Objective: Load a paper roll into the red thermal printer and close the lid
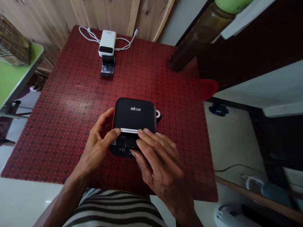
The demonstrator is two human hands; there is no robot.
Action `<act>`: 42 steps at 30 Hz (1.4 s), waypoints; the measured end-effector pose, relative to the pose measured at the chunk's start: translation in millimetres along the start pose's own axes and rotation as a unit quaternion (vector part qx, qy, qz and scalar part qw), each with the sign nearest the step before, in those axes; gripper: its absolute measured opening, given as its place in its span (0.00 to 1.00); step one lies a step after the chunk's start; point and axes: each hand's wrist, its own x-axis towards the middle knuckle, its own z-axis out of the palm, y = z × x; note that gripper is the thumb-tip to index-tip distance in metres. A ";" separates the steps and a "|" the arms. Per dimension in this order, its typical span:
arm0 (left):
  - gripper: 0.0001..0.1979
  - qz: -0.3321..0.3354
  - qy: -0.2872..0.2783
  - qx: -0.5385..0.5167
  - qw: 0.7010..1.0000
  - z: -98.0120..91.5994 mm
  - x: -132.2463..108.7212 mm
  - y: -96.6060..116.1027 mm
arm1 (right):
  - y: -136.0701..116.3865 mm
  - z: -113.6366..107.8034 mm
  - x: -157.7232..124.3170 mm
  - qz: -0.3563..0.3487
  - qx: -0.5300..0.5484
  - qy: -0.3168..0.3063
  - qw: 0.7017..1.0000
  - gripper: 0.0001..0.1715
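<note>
Over the red diamond-patterned table point(78, 75), the half-curled left hand point(98, 145) grips a square black plastic device point(134, 119); the right hand point(163, 160), fingers loosely bent, touches its front, seemingly operating it, calling for steady bracing.

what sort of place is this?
Likely a room in a home, though that's a guess: a dark-red diamond-patterned table, a pale wooden plank wall behind it, and a light-green table off to the left.
</note>
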 end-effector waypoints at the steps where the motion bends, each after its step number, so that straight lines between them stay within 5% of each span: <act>1: 0.32 0.002 0.000 0.001 1.000 0.0 0.1 -0.2 | 0.0 0.9 -0.1 -0.002 0.001 0.006 1.000 0.07; 5: 0.31 0.011 -0.002 0.022 1.000 -3.8 -6.0 -1.4 | 1.0 1.6 -6.3 0.010 0.009 0.025 1.000 0.13; 11: 0.30 -0.009 -0.008 0.044 0.999 -18.5 -23.6 -3.9 | 5.0 2.3 -41.7 0.088 0.035 0.099 0.991 0.34; 17: 0.29 -0.021 0.000 0.018 1.000 -18.6 -24.4 -3.6 | 0.4 22.8 -69.2 0.177 0.060 0.063 0.980 0.46; 27: 0.26 -0.039 0.030 -0.038 0.998 -9.7 -27.5 -10.6 | 1.8 45.6 -73.9 0.204 0.063 0.075 0.974 0.36; 38: 0.27 -0.055 0.055 -0.020 0.997 -4.1 -25.7 -11.2 | 4.6 44.0 -68.6 0.203 0.096 0.075 0.971 0.33; 42: 0.28 -0.047 0.044 -0.008 0.998 -7.5 -25.5 -14.9 | 9.9 26.1 -65.4 0.192 0.111 0.041 0.974 0.36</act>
